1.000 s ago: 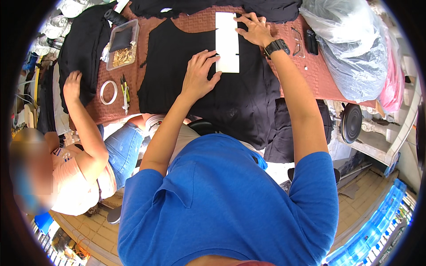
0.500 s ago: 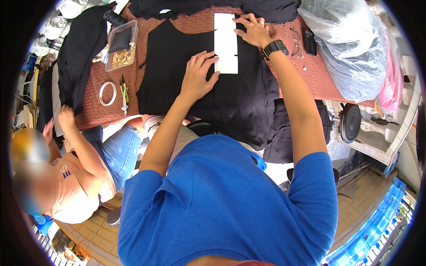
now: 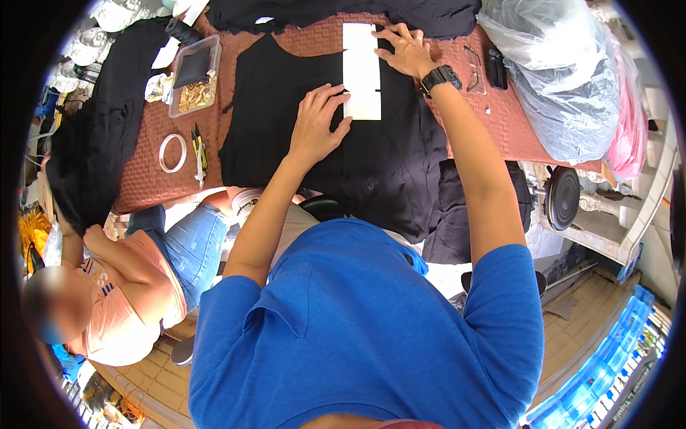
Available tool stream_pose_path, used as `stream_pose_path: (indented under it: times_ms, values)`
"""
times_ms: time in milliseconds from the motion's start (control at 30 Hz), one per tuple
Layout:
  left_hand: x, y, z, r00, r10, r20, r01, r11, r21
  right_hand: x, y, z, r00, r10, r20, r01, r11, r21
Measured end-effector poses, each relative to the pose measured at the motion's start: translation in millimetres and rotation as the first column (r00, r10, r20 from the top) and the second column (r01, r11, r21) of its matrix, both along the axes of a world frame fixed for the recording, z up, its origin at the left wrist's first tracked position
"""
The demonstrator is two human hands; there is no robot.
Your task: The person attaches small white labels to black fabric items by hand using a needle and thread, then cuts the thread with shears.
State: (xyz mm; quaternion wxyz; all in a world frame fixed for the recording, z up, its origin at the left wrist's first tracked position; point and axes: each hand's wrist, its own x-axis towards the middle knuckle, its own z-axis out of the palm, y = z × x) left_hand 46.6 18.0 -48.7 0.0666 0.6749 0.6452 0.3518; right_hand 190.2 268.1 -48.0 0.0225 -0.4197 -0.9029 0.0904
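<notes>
Fingers spread, your left hand point(image 3: 313, 129) and right hand point(image 3: 407, 54) flank the notched white strip point(image 3: 362, 73) on the black fabric panel point(image 3: 266, 107), and since the strip is probably light, stiff card, hold it flat by its long edges.

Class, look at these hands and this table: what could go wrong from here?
The white strip might slip if the left hand and right hand, at its opposite long edges, press unevenly. The black fabric beneath hangs over the near edge of the table, so its weight could drag it askew. The eyeglasses lie beside the wristwatch and might get knocked if that arm shifts.
</notes>
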Motion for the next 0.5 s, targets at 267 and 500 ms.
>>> stream_pose_path:
  times_ms: [267,500]
  values:
    - [-0.1,0.5,-0.4,1.0,-0.004,0.0,0.004,1.0,0.031,1.6,2.6,-7.3,1.0,0.02,-0.009,-0.019,0.996,0.084]
    - [0.1,0.5,-1.2,1.0,-0.002,-0.003,0.002,1.0,0.029,1.9,2.4,-6.3,0.999,0.028,-0.021,-0.027,0.998,0.064]
